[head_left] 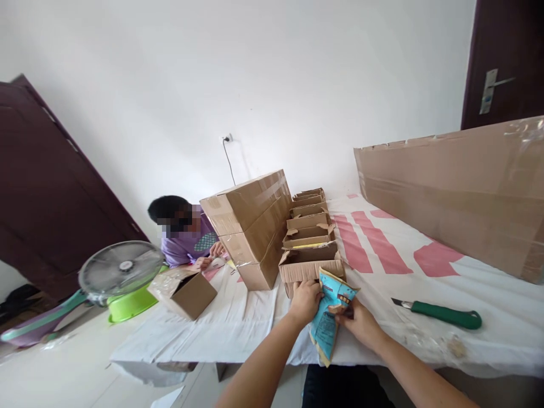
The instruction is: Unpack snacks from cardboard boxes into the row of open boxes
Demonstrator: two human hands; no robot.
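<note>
A blue snack packet (pixel 326 326) with yellowish crimped ends is held tilted at the near edge of the table. My right hand (pixel 360 324) is closed on its right side, with the fingers partly behind it. Along the packet's upper left edge, my left hand (pixel 306 301) is closed with its fingertips pinching the wrapper, close against the front wall of the nearest open cardboard box (pixel 312 271). Behind that box, several more open boxes (pixel 308 233) stand in a row, flaps up. What lies inside the boxes is mostly hidden.
Closed boxes (pixel 255 226) are stacked left of the row. A green-handled utility knife (pixel 446 314) lies at right, blade out, before a large carton (pixel 450 198). At left are a small box (pixel 193 294), a person in purple (pixel 181 249) and a fan (pixel 123 266).
</note>
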